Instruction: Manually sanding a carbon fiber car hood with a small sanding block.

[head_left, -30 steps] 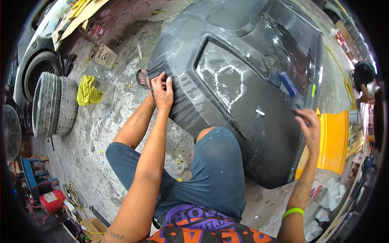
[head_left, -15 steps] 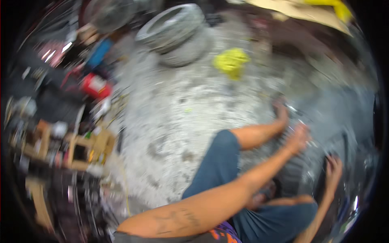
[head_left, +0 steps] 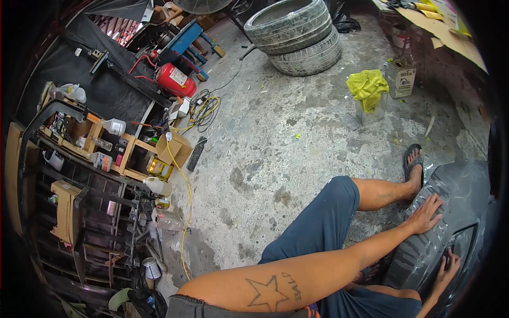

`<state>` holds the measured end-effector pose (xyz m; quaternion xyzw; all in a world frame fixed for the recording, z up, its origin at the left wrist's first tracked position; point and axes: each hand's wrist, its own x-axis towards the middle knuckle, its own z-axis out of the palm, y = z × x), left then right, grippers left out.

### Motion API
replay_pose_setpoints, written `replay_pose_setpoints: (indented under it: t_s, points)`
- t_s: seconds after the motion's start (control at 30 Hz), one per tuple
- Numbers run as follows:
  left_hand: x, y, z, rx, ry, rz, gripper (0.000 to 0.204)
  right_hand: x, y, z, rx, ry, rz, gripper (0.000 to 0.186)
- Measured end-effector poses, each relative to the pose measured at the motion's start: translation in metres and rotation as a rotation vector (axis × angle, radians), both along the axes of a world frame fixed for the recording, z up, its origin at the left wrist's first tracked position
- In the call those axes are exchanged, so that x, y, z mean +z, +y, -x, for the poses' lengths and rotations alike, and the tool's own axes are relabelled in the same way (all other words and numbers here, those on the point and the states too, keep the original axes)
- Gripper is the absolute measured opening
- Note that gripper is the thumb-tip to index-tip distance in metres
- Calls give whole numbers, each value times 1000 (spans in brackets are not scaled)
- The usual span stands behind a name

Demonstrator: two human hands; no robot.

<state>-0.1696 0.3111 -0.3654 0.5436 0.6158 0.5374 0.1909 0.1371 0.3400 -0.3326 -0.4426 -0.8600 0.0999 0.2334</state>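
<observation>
A large dark grey moulded panel, like a car bumper, lies at the lower right with pale scuffs and a ribbed, grille-like section. My left hand rests flat on its upper face with the fingers spread, near the ribbed edge. Lower down, my right hand is at the rim of a dark recess in the bumper. Its fingers are bent, and whatever they may hold is hidden against the dark surface. My bent leg and a sandalled foot are beside the panel.
A yellow cloth hangs over a clear container beside a metal can. Two stacked tyres stand farther back. On the left are a red tank, a yellow cord and a wooden shelf with bottles. Another person sits at the far back.
My view has swung, so the scene sits farther right and sharper than in the blurred earlier frame. My left hand has come down onto the bumper; my right hand stays by the recess.
</observation>
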Motion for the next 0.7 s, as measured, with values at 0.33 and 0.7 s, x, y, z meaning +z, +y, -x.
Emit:
replay_pose_setpoints:
  t_s: [0.33, 0.7]
  points:
    - [9, -8, -14, -116, -146, 84, 50, -7, -22, -40, 26, 70, -74, 33]
    - [15, -2, 35, -67, 118, -19, 38, 51, -38, 84, -186, 146, -51, 19]
